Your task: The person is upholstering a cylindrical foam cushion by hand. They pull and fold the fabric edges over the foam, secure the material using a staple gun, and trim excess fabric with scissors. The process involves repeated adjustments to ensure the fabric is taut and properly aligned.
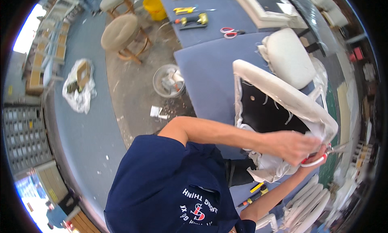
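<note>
A padded chair part (279, 87) covered in off-white fabric lies on the blue table (202, 67), its black underside (266, 111) facing up with loose white threads on it. My left hand (293, 147) reaches across to its near right corner, by the bunched cover fabric (275, 168). Motion smears those fingers, so whether they grip anything is unclear. Just beside it, my right hand (317, 159) is closed round scissors (313, 161) with red-and-white handles. The blades point right, away from me, past the cushion's corner.
On the table lie another pair of scissors (230, 32), a staple gun (195, 20) and a yellow-handled tool (186, 9). Another off-white cushion (289, 57) sits beyond the work. Stools (121, 32), a yellow bucket (154, 7) and a scrap-filled bin (169, 81) stand left.
</note>
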A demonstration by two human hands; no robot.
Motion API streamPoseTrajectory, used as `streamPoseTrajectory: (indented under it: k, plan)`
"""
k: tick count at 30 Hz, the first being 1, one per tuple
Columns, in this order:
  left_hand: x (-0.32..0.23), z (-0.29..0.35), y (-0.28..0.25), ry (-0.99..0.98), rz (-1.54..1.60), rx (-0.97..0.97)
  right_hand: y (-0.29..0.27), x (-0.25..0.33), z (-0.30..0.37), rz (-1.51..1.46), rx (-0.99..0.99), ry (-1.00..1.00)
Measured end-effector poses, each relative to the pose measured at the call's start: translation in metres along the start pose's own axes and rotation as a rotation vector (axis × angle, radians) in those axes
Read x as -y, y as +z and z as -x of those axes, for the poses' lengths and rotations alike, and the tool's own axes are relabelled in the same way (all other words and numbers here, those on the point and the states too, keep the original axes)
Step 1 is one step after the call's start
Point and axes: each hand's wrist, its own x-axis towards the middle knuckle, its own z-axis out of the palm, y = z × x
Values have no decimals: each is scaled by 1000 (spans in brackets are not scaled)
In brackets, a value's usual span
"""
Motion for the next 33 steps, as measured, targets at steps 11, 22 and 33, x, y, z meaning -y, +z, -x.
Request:
streamPoseTrajectory:
  k: [11,22,33]
  plan:
    - [-34,285,-121,-1803,573,152,-12,8,9,68,-50,-24]
    - [103,250,-128,-1216,221,263,1,5,36,209,-93,-98]
    - [104,57,-32,-510,725,704,0,10,87,46,-280,-77]
